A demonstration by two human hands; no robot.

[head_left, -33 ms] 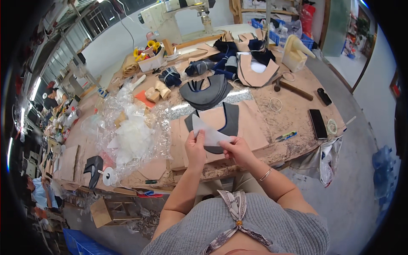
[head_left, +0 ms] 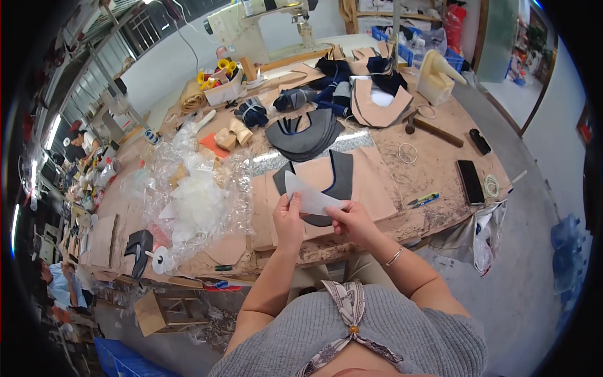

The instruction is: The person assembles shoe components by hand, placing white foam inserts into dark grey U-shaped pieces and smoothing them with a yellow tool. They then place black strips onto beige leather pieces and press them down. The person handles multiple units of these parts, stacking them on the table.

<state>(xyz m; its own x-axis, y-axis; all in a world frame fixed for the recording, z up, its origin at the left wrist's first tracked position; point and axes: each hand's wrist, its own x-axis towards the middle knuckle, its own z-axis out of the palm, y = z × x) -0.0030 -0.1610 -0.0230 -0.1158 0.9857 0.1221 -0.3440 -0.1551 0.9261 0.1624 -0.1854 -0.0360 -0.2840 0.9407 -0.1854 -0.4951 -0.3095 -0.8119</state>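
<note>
Plainly, over a grey piece, a white sheet is pinched at its edges by left hand and right hand, with bare table beside the phone.

- translucent sheet, centre of frame: milky white, plain
- curved piece, centre: dark grey, navy edging
- flat sheets, centre: plain pinkish tan
- stacked pieces, upper centre: dark grey, navy trim
- tabletop, right of centre: brown, dark mottling
- scrap, left of upper centre: orange
- horn-shaped items, upper left: yellow
- tray, upper left: white
- spouted bottle, upper right: cream
- hammer handle, right: brown
- phone, right: black
- bag, upper right: red
- ribbed top, lower centre: grey
- scarf, lower centre: whitish, dark print
- bead, lower centre: orange-brown
- crate, lower left: blue
</note>
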